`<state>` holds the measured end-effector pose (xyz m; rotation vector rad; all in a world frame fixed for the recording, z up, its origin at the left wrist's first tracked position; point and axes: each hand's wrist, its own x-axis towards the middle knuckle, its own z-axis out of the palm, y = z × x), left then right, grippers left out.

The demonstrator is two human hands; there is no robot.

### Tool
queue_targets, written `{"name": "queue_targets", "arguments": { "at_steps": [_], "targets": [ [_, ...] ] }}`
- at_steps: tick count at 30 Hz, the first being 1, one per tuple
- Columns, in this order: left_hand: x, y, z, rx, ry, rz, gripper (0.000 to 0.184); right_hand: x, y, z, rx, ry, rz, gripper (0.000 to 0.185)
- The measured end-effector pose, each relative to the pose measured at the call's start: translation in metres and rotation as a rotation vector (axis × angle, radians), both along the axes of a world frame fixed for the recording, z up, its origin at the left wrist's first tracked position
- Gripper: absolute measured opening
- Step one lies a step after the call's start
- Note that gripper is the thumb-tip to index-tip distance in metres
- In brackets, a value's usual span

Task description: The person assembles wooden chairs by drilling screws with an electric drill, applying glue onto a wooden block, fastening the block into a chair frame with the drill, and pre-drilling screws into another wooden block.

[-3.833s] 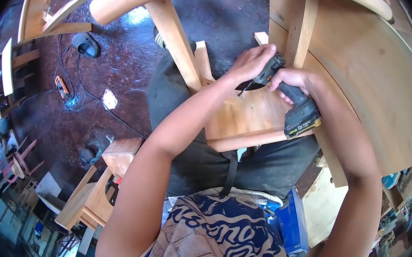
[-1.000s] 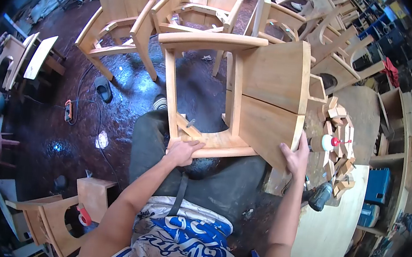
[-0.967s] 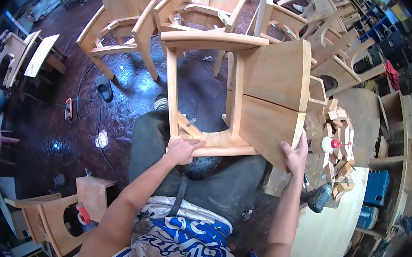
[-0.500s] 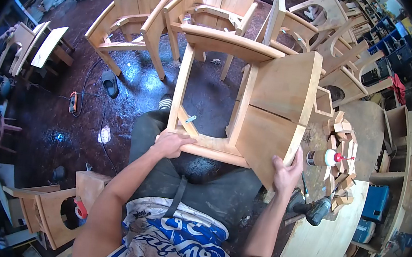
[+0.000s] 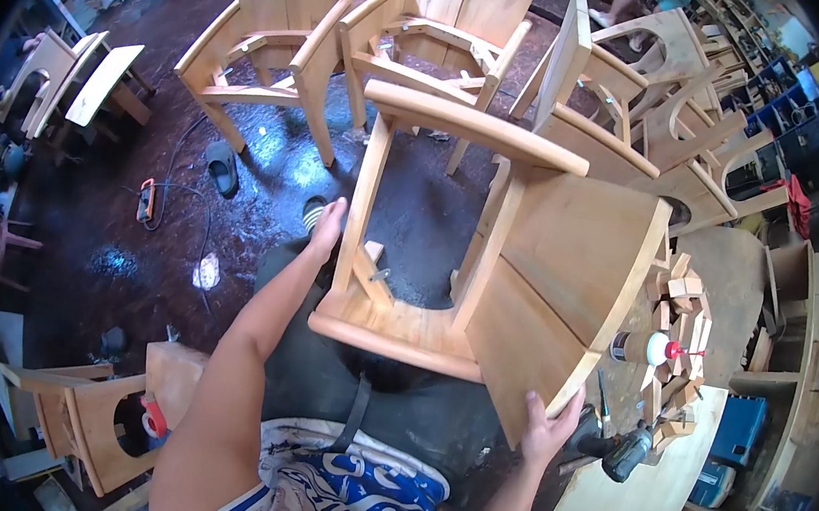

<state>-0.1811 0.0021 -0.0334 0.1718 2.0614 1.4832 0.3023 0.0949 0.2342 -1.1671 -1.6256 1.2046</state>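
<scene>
An unfinished wooden chair lies tipped across my lap, with its open seat frame on the left and its two-board back on the right. My right hand grips the lower edge of the back, thumb on the near face. Beside the chair's left rail is my left hand, fingers stretched out and away from the near armrest; whether it touches the rail is unclear. Inside the near corner of the frame sits a diagonal brace with a small metal fitting.
Several similar chairs stand ahead. To my right, wood blocks, a glue bottle with a red tip and a cordless drill lie on a work surface. A slipper and an orange-edged power strip with a cord are on the floor.
My left hand has let go of the near armrest and moved forward to the left rail. The chair sits lower in view and has turned slightly, my right hand still on its back.
</scene>
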Motion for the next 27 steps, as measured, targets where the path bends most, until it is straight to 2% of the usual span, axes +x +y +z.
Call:
{"name": "queue_targets", "arguments": {
  "at_steps": [1, 2, 4, 5, 8, 10, 11, 16, 21, 22, 27],
  "targets": [
    [0.004, 0.007, -0.002, 0.095, -0.047, 0.037, 0.065, -0.002, -0.001, 0.000, 0.040, -0.026, -0.034, 0.066],
    [-0.001, 0.008, -0.003, 0.126, -0.253, -0.096, 0.064, 0.001, -0.001, -0.003, 0.049, -0.031, -0.043, 0.066],
    [0.008, 0.014, 0.001, 0.283, -0.602, -0.045, 0.063, 0.003, 0.005, -0.007, -0.046, -0.060, -0.005, 0.059],
    [0.005, 0.016, -0.004, 0.292, -0.612, -0.046, 0.063, -0.002, 0.004, -0.004, -0.064, -0.028, -0.031, 0.053],
    [-0.006, 0.018, -0.034, 0.418, -0.643, -0.087, 0.061, -0.011, 0.007, 0.005, -0.067, -0.027, -0.032, 0.051],
    [0.005, 0.033, -0.039, 0.314, -0.355, 0.169, 0.060, -0.017, 0.011, 0.008, -0.050, -0.051, -0.032, 0.050],
    [0.011, 0.025, 0.014, 0.271, -0.416, 0.113, 0.063, -0.017, 0.011, 0.008, -0.042, -0.065, -0.015, 0.049],
    [-0.010, 0.013, -0.013, 0.333, -0.429, 0.122, 0.060, -0.029, -0.005, 0.006, 0.078, -0.078, 0.003, 0.049],
    [-0.028, 0.001, -0.019, 0.333, -0.401, 0.132, 0.055, -0.030, -0.012, 0.001, -0.015, -0.073, -0.006, 0.045],
    [-0.029, -0.001, -0.006, 0.323, -0.393, 0.102, 0.056, -0.035, -0.015, -0.001, -0.005, -0.042, -0.018, 0.045],
    [-0.053, 0.007, -0.012, 0.216, -0.348, 0.105, 0.064, -0.068, -0.032, 0.007, -0.091, -0.024, -0.034, 0.048]
  ]
}}
